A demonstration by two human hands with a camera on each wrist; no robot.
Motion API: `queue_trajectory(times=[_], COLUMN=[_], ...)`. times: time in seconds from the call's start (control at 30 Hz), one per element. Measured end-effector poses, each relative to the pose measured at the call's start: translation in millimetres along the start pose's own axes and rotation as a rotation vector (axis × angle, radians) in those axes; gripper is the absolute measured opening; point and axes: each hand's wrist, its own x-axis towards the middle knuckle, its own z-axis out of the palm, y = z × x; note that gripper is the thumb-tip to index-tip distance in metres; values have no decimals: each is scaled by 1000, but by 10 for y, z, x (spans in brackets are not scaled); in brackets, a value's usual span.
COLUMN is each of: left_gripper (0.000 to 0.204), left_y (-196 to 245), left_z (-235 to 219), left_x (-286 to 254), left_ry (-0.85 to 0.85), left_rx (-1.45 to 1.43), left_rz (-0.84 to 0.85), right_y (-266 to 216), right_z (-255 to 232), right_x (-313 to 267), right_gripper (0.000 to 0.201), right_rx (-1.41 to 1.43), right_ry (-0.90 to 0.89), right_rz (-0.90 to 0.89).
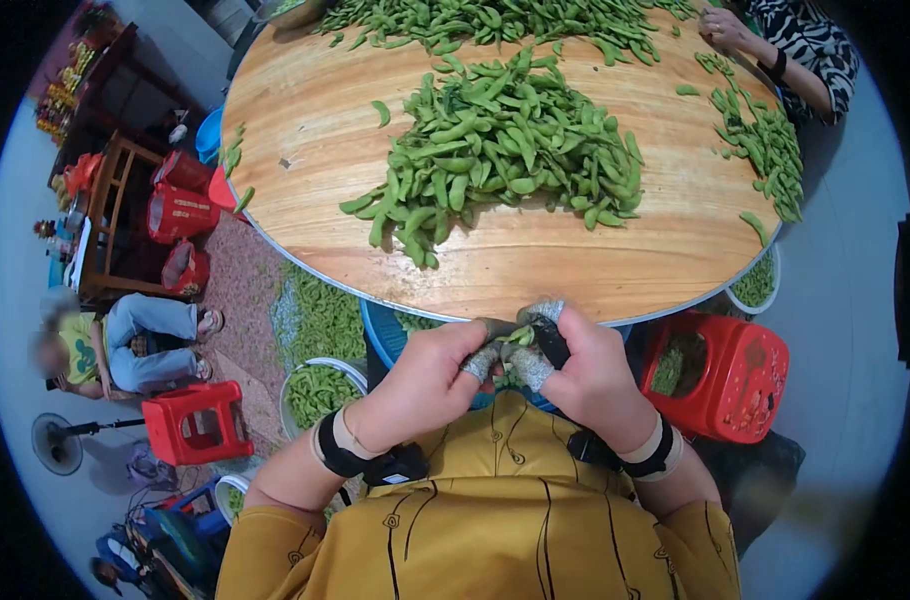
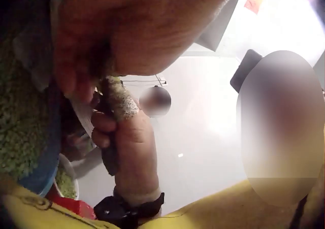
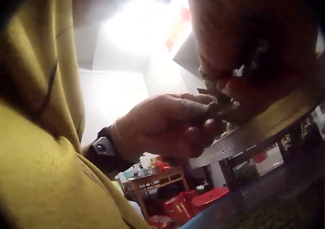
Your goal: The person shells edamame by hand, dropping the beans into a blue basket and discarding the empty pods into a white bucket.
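Close to the table's near edge, my two hands meet in front of my body. A green soybean pod [image 1: 520,338] is pinched between the fingertips of my left hand [image 1: 437,372] and my right hand [image 1: 597,378]. Grey-white wrappings cover the thumbs, and dark coverings show on some fingers. The left wrist view has the right hand [image 2: 136,137] with its fingers curled; in the right wrist view the left hand [image 3: 165,125] reaches to the same spot, the pod mostly hidden there. A large heap of soybean pods [image 1: 515,150] lies on the round wooden table [image 1: 325,190] beyond my hands.
Below my hands is a blue basin [image 1: 378,333]. A red stool [image 1: 745,385] stands at the right, another red stool [image 1: 197,425] at the left. White buckets of pods [image 1: 320,392] flank me. Another person's hand [image 1: 727,30] works at the far right; someone sits at the left.
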Motion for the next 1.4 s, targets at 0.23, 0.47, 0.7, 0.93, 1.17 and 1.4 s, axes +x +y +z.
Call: queue_trajectory(times=[0.23, 0.47, 0.7, 0.93, 1.17, 1.4], left_gripper=[28, 28, 31, 25, 17, 18], left_y=[-93, -253, -53, -255, -114, -5], left_z=[-153, -486, -863, -702, -322, -208], left_x=[-223, -532, 159, 597, 813, 836], left_ry=[-54, 109, 849, 799, 709, 413], left_rx=[599, 843, 898, 753, 391, 357], left_rz=[145, 9, 362, 229, 193, 233], right_y=[78, 98, -32, 64, 194, 164], right_z=[79, 107, 39, 47, 41, -40], right_x=[-108, -124, 169, 0, 26, 13], right_gripper=[24, 16, 27, 30, 31, 29], right_rx=[-413, -366, -611, -542, -448, -390], right_ry=[-20, -23, 194, 81, 116, 98], right_rz=[-324, -348, -239, -312, -339, -306])
